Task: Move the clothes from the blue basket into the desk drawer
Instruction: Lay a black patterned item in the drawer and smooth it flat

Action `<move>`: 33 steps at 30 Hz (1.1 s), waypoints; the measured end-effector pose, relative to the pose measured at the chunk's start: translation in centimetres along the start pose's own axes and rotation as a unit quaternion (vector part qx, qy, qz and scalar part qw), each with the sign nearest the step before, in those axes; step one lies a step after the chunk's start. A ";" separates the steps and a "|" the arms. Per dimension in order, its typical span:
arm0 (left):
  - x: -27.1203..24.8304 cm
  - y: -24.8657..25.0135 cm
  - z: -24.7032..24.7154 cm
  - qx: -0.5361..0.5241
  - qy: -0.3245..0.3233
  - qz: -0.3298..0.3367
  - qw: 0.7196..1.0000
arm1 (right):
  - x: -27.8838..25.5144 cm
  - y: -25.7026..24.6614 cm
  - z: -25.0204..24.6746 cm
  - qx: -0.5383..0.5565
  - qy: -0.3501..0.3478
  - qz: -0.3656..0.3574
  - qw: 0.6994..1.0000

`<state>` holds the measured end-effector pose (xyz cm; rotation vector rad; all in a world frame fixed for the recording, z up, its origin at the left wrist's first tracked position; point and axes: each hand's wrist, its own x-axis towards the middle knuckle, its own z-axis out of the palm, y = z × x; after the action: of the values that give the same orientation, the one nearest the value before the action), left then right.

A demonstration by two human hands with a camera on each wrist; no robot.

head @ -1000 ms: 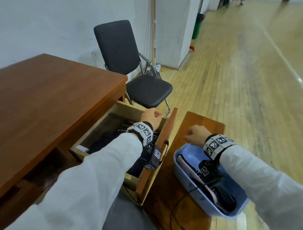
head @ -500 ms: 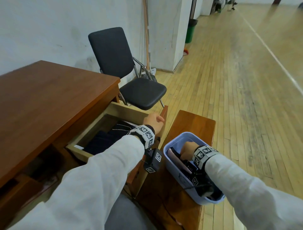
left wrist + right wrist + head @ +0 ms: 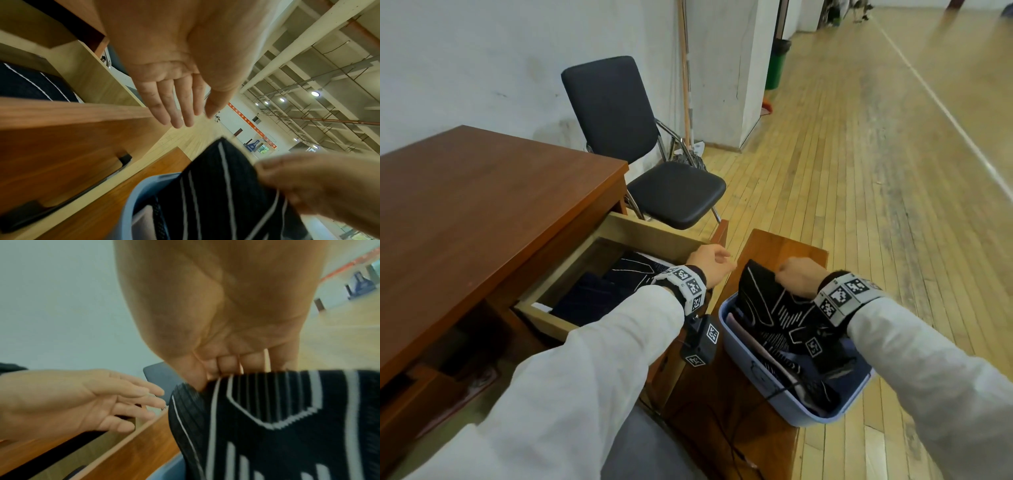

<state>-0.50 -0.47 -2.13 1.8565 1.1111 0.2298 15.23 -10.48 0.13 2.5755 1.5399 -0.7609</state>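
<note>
My right hand (image 3: 796, 275) (image 3: 236, 366) grips the top edge of a black garment with white line patterns (image 3: 774, 308) (image 3: 277, 426) (image 3: 216, 186) and holds it up out of the blue basket (image 3: 743, 359). More dark cloth and a pale item lie lower in the basket. My left hand (image 3: 710, 262) (image 3: 180, 104) hovers open with straight fingers over the front right corner of the open desk drawer (image 3: 654, 233), holding nothing. Folded dark clothes with white lines (image 3: 616, 281) lie in the drawer.
The basket sits on a low wooden stand (image 3: 784, 246) right of the drawer. A black chair (image 3: 640, 150) stands behind the drawer by the wall. The brown desk top (image 3: 465, 205) is to the left. Wood floor stretches away to the right. A cable trails under the basket.
My right hand went down into the basket, took hold of the black patterned garment and now lifts it. The left hand stayed by the drawer's front corner. The head view shifted slightly.
</note>
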 end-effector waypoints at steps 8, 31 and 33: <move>0.2 0.1 -0.8 -0.068 0.001 0.047 0.997 | -0.5 -3.2 -2.3 0.131 0.116 -0.066 0.982; 4.7 -8.3 -14.5 -0.041 0.228 -0.102 0.967 | 6.1 -10.1 -0.6 0.234 0.097 -0.103 0.962; 5.3 -9.2 -15.2 -0.037 0.230 -0.112 0.966 | 7.3 -11.4 -0.3 0.217 0.092 -0.107 0.966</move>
<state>-11.48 14.47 -2.49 1.6335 1.5935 0.5834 8.56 1.31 -0.35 2.8833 1.9188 -1.0047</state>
